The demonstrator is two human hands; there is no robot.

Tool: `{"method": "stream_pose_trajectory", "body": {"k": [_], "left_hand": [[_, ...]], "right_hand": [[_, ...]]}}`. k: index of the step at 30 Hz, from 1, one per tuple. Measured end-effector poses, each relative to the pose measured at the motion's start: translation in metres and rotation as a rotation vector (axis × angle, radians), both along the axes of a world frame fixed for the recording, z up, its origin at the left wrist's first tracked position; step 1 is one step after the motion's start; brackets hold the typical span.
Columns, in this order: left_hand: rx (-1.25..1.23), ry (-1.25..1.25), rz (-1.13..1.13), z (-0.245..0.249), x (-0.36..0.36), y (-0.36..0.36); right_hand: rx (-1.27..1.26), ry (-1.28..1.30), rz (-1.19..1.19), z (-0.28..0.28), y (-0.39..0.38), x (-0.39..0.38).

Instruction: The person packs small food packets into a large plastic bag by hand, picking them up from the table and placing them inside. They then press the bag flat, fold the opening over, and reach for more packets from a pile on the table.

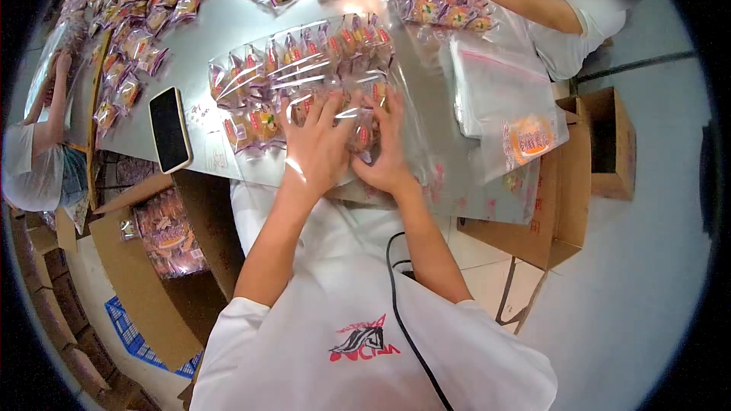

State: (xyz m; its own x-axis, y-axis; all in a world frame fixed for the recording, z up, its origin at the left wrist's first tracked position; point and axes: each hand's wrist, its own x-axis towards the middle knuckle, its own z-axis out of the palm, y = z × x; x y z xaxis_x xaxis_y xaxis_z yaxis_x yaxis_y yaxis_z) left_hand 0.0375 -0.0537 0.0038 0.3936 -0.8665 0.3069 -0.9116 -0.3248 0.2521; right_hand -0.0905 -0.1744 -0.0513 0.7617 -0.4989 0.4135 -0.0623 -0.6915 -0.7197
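A clear plastic bag (251,76) lies on the metal table in front of me, with rows of small wrapped pastries (308,49) inside or under its film. My left hand (316,141) rests palm down over the near rows, its fingers spread on the packets. Beside it, my right hand (387,148) curves around a single wrapped pastry (364,134), with the thumb on the near side and the fingers reaching forward. Glare on the film hides whether the fingertips are above or beneath it.
A phone (170,129) lies left on the table (205,53). Loose pastries (152,4) are heaped at the far left. A stack of empty bags (499,91) is on the right. Open cartons (171,251) stand below both sides. Co-workers' arms (525,7) show at right and left.
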Motion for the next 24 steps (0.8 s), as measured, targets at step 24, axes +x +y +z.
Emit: {"method": "stream_pose_trajectory", "body": {"k": [24], "left_hand": [[-0.406, 0.032, 0.064, -0.027, -0.001, -0.011]], "right_hand": [[-0.207, -0.026, -0.34, -0.015, 0.005, 0.021]]}}
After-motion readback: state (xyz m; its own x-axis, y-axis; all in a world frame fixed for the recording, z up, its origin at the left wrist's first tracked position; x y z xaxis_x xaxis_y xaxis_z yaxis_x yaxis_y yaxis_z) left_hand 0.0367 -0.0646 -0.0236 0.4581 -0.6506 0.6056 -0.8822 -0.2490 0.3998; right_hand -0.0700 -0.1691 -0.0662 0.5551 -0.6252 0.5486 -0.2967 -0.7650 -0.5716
